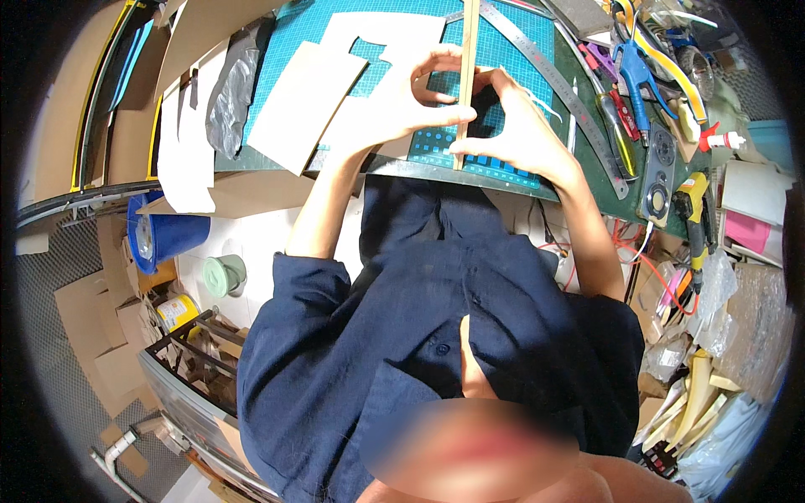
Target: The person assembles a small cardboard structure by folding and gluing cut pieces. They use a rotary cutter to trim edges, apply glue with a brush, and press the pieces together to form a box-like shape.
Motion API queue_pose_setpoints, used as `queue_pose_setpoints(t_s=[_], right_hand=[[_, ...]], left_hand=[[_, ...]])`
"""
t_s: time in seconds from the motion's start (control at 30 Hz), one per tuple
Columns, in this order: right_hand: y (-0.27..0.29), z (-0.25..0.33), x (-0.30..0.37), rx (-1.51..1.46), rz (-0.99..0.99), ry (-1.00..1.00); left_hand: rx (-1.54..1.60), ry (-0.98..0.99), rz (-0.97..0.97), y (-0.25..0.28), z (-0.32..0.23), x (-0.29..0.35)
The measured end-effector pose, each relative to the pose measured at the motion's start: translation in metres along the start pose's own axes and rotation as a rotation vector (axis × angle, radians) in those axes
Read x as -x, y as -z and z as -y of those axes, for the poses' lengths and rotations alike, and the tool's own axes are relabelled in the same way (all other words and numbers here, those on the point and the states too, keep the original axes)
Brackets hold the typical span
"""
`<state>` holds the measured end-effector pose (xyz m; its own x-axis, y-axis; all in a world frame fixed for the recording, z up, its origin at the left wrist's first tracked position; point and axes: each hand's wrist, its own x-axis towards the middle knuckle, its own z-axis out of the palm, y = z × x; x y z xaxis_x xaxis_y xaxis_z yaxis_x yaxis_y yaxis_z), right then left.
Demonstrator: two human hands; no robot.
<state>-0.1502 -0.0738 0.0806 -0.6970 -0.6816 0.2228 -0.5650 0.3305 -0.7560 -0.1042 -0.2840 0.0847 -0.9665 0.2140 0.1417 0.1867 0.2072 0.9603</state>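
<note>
A narrow tan strip (pixel 467 75), seen edge-on, runs from the far edge of view to the near edge of the green cutting mat (pixel 281 38). My left hand (pixel 419 105) closes on it from the left, thumb laid against it, fingers curled on its far part. From the right, my right hand (pixel 528 138) grips the same strip, thumb nearer to me and fingers bent beyond. Flat pale board pieces (pixel 306 105) lie left of my left hand, one with a notched cutout. To the right of my right hand a steel ruler (pixel 558 80) lies slantwise.
Tools crowd the table's right side: a blue air blow gun (pixel 631 67), a yellow screwdriver (pixel 618 130) and a grey power strip (pixel 660 163). A yellow-and-black tool (pixel 692 201) hangs at that edge. Grey plastic (pixel 232 96) lies at left. A blue bucket (pixel 172 235) stands below.
</note>
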Motion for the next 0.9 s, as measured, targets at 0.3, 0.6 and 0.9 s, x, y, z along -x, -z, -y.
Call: queue_pose_setpoints(t_s=[0.3,0.6,0.9], right_hand=[[0.000,0.001,-0.001,0.018,-0.003,0.019],[0.000,0.002,0.001,0.072,0.000,0.028],[-0.004,-0.007,0.001,0.039,-0.027,0.079]], left_hand=[[-0.071,0.014,0.002,0.000,0.007,-0.001],[-0.068,0.000,0.022,0.001,0.013,-0.001],[0.400,0.223,0.104,-0.006,-0.013,0.001]])
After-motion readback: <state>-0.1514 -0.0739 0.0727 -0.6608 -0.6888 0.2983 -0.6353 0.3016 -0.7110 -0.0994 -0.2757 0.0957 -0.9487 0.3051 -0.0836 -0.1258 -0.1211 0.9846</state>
